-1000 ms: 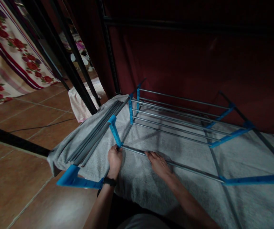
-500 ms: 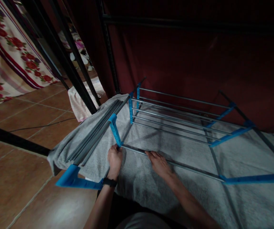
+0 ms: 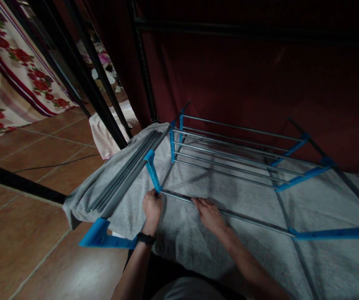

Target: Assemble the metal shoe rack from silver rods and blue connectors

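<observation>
Steady with the left hand (image 3: 152,207), curled at the foot of the blue bracket (image 3: 153,171), too hidden to tell around what. Brace with the right hand (image 3: 208,214), closed over the metal bar (image 3: 257,223) alongside. Probably best to avoid twisting. Beyond both hands, note the drying rack (image 3: 172,146) on a grey blanket (image 3: 192,237).

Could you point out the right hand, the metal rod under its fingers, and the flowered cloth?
Right hand (image 3: 210,215): head view, back of the hand.
Metal rod (image 3: 257,222): head view, bare stretch right of the hand.
Flowered cloth (image 3: 25,57): head view, red flowers.
</observation>
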Available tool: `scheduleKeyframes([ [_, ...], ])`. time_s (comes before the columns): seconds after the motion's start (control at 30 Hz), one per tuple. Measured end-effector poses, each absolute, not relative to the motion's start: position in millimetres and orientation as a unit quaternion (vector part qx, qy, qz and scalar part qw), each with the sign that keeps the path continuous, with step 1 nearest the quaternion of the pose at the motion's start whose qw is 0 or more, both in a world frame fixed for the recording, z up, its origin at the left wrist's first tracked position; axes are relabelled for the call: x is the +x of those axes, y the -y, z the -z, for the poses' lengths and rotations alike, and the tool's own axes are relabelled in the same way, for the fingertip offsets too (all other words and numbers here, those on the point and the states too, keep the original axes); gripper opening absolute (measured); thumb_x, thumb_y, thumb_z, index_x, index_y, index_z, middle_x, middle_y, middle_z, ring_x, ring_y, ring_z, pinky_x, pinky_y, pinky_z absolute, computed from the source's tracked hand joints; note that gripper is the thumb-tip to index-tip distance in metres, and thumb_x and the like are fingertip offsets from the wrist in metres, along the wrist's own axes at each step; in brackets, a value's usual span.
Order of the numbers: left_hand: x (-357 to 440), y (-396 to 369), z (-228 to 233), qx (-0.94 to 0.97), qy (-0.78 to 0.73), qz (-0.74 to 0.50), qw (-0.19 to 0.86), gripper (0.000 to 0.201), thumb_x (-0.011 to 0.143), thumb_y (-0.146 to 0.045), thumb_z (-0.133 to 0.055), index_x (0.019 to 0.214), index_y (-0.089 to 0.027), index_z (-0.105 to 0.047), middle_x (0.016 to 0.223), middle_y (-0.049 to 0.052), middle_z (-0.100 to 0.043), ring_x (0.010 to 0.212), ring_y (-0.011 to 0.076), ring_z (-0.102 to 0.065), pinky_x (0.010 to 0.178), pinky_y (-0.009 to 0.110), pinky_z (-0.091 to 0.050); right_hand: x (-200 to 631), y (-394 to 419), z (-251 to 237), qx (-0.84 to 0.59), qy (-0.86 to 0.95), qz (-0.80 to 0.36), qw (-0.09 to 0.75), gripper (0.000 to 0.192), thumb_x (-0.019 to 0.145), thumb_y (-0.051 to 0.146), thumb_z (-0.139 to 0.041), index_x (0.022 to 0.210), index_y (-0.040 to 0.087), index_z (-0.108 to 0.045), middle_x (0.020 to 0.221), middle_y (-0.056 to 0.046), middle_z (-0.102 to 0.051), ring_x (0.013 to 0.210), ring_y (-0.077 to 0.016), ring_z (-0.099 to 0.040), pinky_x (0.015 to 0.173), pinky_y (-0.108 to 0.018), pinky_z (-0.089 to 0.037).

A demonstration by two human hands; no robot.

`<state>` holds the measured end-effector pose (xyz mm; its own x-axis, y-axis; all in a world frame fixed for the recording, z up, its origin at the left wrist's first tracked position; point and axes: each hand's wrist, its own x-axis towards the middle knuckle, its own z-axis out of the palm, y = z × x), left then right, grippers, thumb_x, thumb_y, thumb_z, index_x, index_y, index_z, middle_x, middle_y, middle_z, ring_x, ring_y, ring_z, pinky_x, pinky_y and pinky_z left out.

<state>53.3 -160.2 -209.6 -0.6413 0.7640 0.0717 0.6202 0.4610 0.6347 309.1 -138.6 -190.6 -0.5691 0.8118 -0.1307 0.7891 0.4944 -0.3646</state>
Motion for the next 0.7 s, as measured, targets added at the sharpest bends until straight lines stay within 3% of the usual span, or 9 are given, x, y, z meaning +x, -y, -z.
scheduleKeyframes([
  [0.33, 58, 163, 223, 0.447, -0.83, -0.327, 0.067, 0.011, 0.089, -0.018, -0.059, 0.097, -0.016, -0.065, 0.102, 0.013, -0.069, 0.102, 0.0268, -0.063, 0.094, 0.04, -0.05, 308, 141, 195, -0.449, 0.88, -0.146, 0.047, 0.054, 0.103, 0.011, -0.037, 0.153, 0.021, -0.056, 0.139, -0.01, -0.068, 0.127, -0.0213, -0.061, 0.114, -0.034, -0.043],
  [0.53, 57, 163, 225, 0.448, -0.82, -0.352, 0.058, 0.009, 0.088, -0.018, -0.058, 0.096, -0.019, -0.063, 0.105, 0.01, -0.065, 0.105, 0.026, -0.061, 0.102, 0.041, -0.049, 329, 157, 210, -0.468, 0.859, -0.132, 0.162, 0.052, 0.104, 0.014, -0.037, 0.152, 0.023, -0.056, 0.154, -0.011, -0.056, 0.138, -0.0241, -0.054, 0.117, -0.045, -0.044],
  [0.7, 55, 163, 220, 0.46, -0.821, -0.334, 0.065, 0.011, 0.089, -0.022, -0.056, 0.096, -0.017, -0.062, 0.102, 0.012, -0.066, 0.101, 0.0271, -0.062, 0.095, 0.041, -0.051, 385, 188, 237, -0.541, 0.771, -0.124, 0.313, 0.046, 0.103, 0.019, -0.037, 0.139, 0.024, -0.065, 0.141, -0.012, -0.063, 0.133, -0.0249, -0.057, 0.114, -0.048, -0.048],
])
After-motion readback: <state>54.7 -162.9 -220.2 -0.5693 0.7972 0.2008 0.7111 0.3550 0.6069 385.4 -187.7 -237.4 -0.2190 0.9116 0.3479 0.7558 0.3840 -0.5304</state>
